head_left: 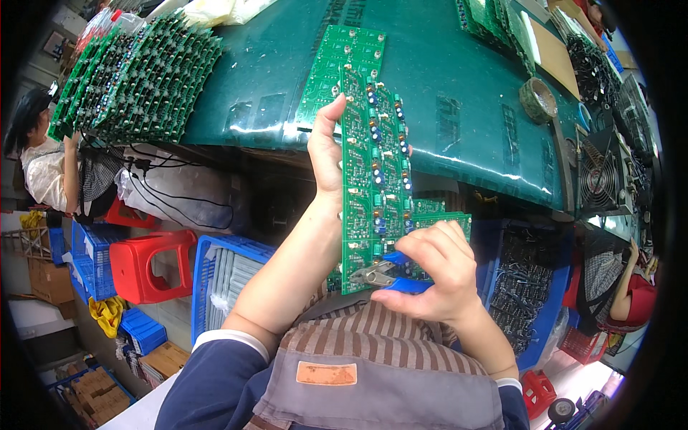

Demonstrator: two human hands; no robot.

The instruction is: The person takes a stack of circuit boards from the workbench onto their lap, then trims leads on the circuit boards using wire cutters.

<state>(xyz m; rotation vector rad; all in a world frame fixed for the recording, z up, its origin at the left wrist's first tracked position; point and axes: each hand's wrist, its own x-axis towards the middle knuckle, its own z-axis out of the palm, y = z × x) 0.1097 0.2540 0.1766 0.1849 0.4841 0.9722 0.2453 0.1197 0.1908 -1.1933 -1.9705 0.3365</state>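
Observation:
My left hand point(329, 147) grips the left edge of a long green circuit board point(358, 165), thumb up along its side and the other fingers hidden behind it. Rows of small blue, white and green components run down the board, which is held upright over my lap. Blue-handled cutting pliers point(401, 281) are in my right hand point(443, 276). Their metal jaws lie at the board's lower end; whether they touch a part there, I cannot tell. Another green circuit board point(364, 51) lies flat on the table behind the held one. More green board point(453, 221) shows beyond my right hand.
A tall stack of circuit boards point(136, 79) stands on the green table point(258, 72) at the left. A tape roll point(537, 100) sits at the right. Blue crates point(204, 287) flank my lap, with a red stool point(152, 265) further left. Other people work at both sides.

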